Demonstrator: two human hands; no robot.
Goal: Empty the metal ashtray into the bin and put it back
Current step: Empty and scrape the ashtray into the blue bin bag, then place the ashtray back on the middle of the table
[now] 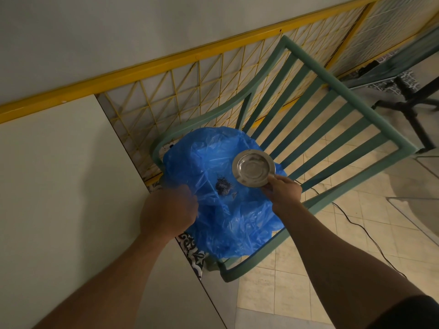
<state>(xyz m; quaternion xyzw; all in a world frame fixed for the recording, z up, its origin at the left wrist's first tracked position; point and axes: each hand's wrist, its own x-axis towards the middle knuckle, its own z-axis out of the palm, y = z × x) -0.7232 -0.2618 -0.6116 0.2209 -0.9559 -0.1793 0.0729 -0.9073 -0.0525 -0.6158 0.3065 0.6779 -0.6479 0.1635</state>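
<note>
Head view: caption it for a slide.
Right hand holds emptied metal ashtray over blue bin bag; left hand grips bag.

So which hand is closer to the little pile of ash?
It's close, maybe the left. The left hand grips the blue bag beside the ash pile; the right hand holds the ashtray.

green chair (pixel 332 96) rails behind blue bag (pixel 237 224), white table (pixel 59 186) left

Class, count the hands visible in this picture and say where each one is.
2. The left hand grips the left edge of the blue bin bag. The right hand holds the metal ashtray by its rim above the bag.
</note>
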